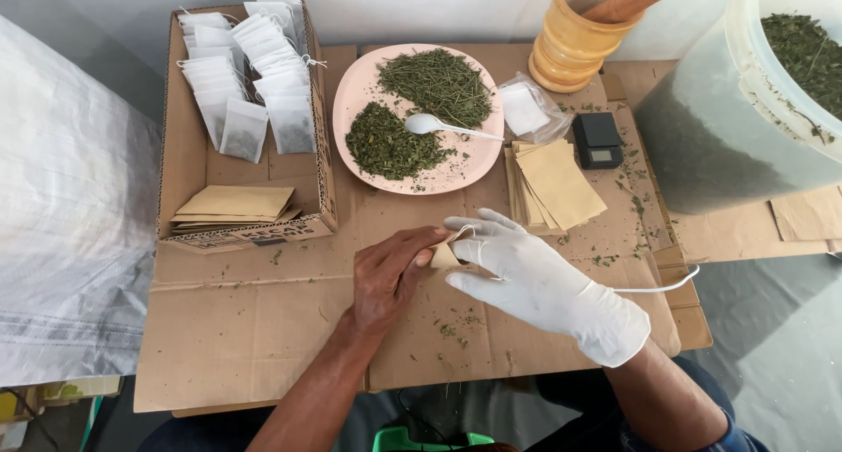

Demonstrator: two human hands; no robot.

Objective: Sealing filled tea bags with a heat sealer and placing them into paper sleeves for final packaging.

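My bare left hand (pixel 390 277) and my right hand (pixel 535 281), in a white glove, meet over flattened cardboard (pixel 246 329). Together they pinch a small brown paper envelope (pixel 445 257); a white string loops over its top by my right fingers. Most of the envelope is hidden under both hands. Behind them a pink plate (pixel 355 92) carries two heaps of dried green herbs and a white plastic spoon (pixel 434 124). A stack of brown envelopes (pixel 557 185) lies just right of the plate.
An open cardboard box (pixel 180 167) at the left holds several white tea bags and brown envelopes. A wooden mortar with pestle (pixel 574 35), a clear bag of filters (pixel 526 110), a small black scale (pixel 598 141) and a large plastic tub of herbs (pixel 745 110) stand behind.
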